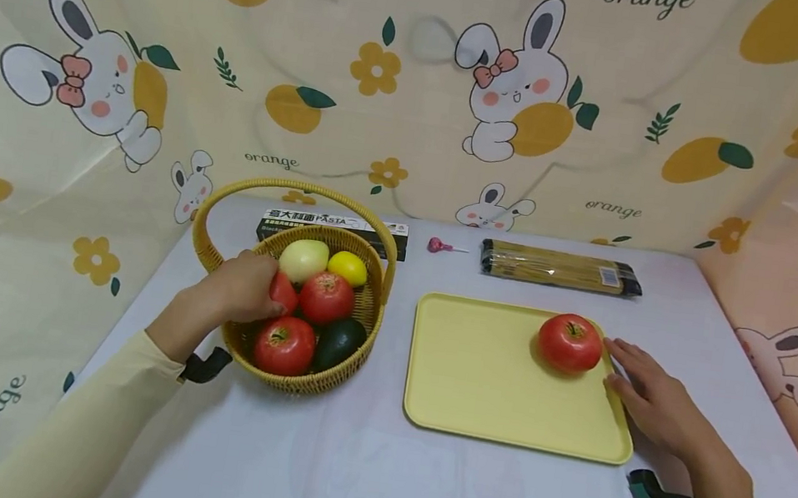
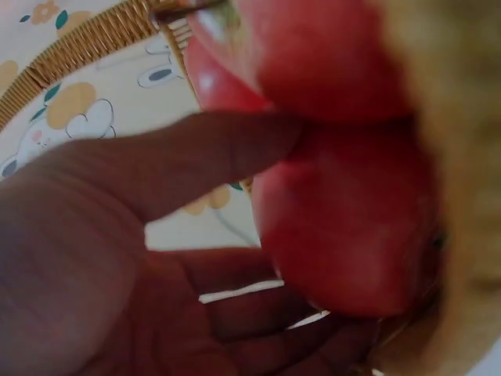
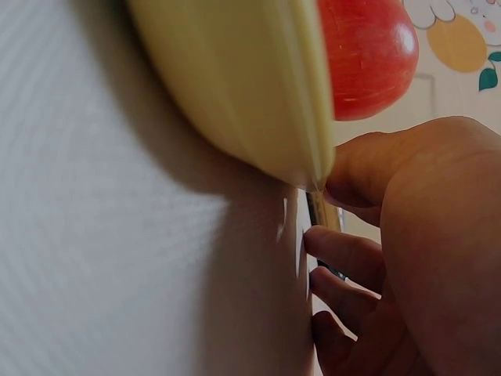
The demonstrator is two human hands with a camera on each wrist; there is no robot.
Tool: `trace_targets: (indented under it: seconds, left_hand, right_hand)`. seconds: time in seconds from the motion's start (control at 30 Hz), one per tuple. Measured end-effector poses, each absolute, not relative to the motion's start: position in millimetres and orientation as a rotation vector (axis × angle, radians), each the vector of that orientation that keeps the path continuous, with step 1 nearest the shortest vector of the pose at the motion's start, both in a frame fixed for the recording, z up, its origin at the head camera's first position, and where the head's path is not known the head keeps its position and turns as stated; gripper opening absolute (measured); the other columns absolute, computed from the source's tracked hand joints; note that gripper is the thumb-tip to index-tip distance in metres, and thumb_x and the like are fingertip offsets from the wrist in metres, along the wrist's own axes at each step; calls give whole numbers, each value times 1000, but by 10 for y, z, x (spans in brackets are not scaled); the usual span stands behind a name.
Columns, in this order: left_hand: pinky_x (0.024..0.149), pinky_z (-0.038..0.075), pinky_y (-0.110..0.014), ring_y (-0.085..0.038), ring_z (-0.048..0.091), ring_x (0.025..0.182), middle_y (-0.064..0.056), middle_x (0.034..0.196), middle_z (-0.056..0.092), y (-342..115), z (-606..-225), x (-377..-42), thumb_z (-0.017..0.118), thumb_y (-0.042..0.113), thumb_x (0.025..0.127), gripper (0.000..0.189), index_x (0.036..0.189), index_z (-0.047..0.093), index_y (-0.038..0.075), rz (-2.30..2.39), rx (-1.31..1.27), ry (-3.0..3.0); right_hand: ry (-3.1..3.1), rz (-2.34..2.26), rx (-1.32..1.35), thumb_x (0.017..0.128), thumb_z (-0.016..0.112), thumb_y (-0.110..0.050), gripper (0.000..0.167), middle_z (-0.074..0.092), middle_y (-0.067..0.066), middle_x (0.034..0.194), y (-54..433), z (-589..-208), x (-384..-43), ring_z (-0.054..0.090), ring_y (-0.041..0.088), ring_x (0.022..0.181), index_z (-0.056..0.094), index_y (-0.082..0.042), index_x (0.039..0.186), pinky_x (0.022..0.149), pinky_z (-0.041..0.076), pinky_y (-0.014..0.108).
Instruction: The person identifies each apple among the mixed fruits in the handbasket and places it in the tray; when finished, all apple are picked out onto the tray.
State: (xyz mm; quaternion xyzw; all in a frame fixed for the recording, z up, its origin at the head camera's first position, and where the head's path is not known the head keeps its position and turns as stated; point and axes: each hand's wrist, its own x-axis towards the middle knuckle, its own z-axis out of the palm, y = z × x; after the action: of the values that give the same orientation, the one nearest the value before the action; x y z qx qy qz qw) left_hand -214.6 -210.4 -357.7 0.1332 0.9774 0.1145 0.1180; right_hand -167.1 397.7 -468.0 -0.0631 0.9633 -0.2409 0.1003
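Observation:
My left hand (image 1: 243, 283) reaches over the near-left rim of a wicker basket (image 1: 301, 383) and grips a red tomato (image 2: 344, 219), thumb on one side and fingers round the other. Most of that tomato is hidden by the hand in the head view. Around it in the basket sit another tomato (image 1: 284, 345), a speckled red fruit (image 1: 328, 298), a pale green fruit (image 1: 303, 260), a lemon (image 1: 348, 268) and a dark green avocado (image 1: 339, 344). My right hand (image 1: 658, 405) rests at the right edge of a yellow tray (image 1: 488, 378), beside a tomato (image 1: 570, 344) lying on it.
Behind the basket lies a black-and-white pasta box (image 1: 393, 240). A small pink item with a thin pale stick (image 1: 437, 245) is at the back middle, and a clear pack of spaghetti (image 1: 559, 268) lies behind the tray. The basket's tall handle (image 1: 294, 185) arches over the fruit.

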Motion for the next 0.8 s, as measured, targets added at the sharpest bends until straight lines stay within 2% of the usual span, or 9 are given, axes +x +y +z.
trace_targets:
  seconds: [0.17, 0.4, 0.63, 0.8]
  left_hand:
    - [77, 60, -42, -29, 65, 88, -13, 93, 69, -2090, -3525, -2241, 86, 24, 88, 33, 101, 68, -1, 278, 411, 2774]
    - [79, 59, -44, -33, 62, 96, -16, 98, 68, -2119, -3528, -2231, 90, 29, 85, 42, 105, 69, -1, 279, 399, 2814]
    - [85, 64, -50, -37, 65, 100, -19, 106, 73, -2139, -3546, -2074, 92, 27, 84, 61, 129, 68, -7, 426, 403, 2958]
    - [91, 67, -56, -40, 69, 111, -22, 125, 74, -2125, -3443, -1923, 93, 29, 87, 73, 144, 62, -5, 621, 409, 3009]
  right_hand:
    - [2846, -717, -182, 115, 54, -40, 72, 23, 36, 174, 3998, -4693, -1667, 15, 63, 161, 26, -9, 174, 113, 27, 90]
    - [2856, -706, -196, 115, 54, -39, 71, 25, 37, 174, 3991, -4691, -1659, 17, 64, 160, 27, -9, 174, 112, 28, 89]
    - [2857, -701, -200, 115, 54, -38, 71, 25, 37, 174, 3973, -4670, -1651, 18, 64, 159, 26, -10, 174, 111, 29, 90]
    - [2850, -713, -186, 116, 53, -39, 71, 23, 36, 175, 3979, -4678, -1650, 16, 64, 160, 25, -10, 174, 112, 28, 90]
